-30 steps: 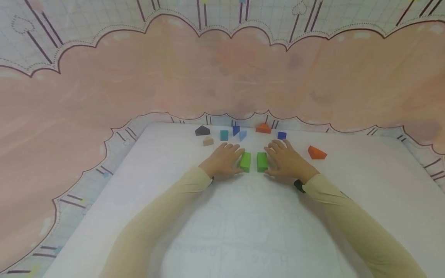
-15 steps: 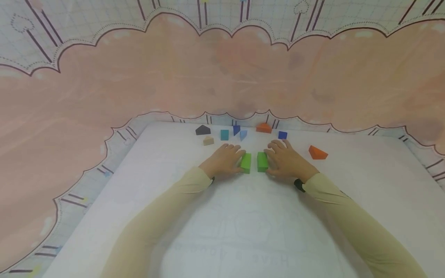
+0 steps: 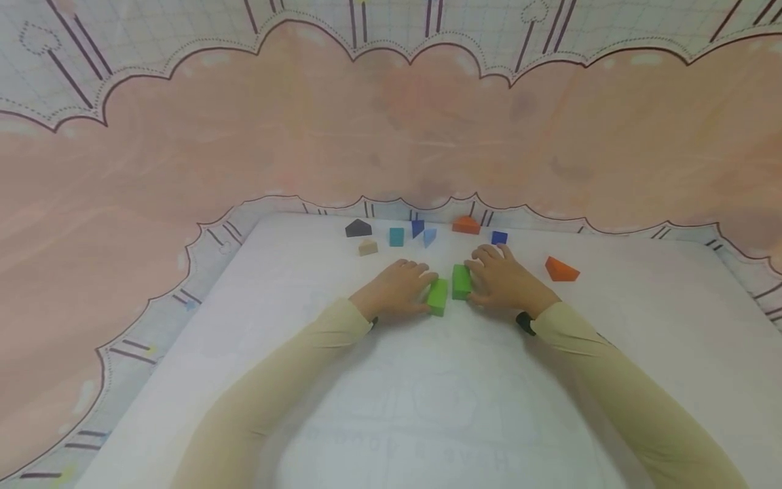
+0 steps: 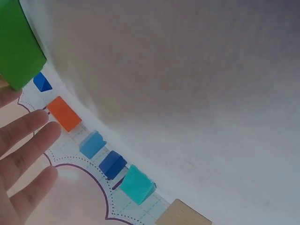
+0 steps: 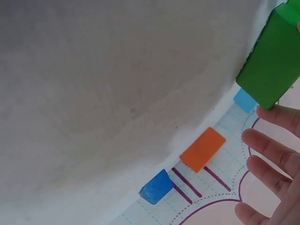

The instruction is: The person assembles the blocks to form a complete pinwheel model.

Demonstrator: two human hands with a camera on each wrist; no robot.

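Note:
Two bright green rectangular blocks lie side by side on the white tabletop (image 3: 440, 380) in the head view, a narrow gap between them. My left hand (image 3: 397, 288) pinches the left green block (image 3: 437, 297) at its two ends with thumb and index finger. The right green block (image 3: 461, 282), slightly farther from me, is pinched the same way by my right hand (image 3: 507, 280). In the left wrist view, the other fingers (image 4: 30, 150) extend below the green block (image 4: 18, 47). Spread fingers (image 5: 269, 147) also show beneath the green block (image 5: 272, 56) in the right wrist view.
Along the far edge stand a black block (image 3: 358, 228), a wooden block (image 3: 368, 248), a teal block (image 3: 396, 237), dark and light blue pieces, an orange block (image 3: 466, 225) and a blue block (image 3: 499, 238). Another orange block (image 3: 561, 269) lies right of my right hand.
My left hand has drawn its green block toward me and slightly right, so the two blocks are now staggered and closer together. My right hand has barely moved.

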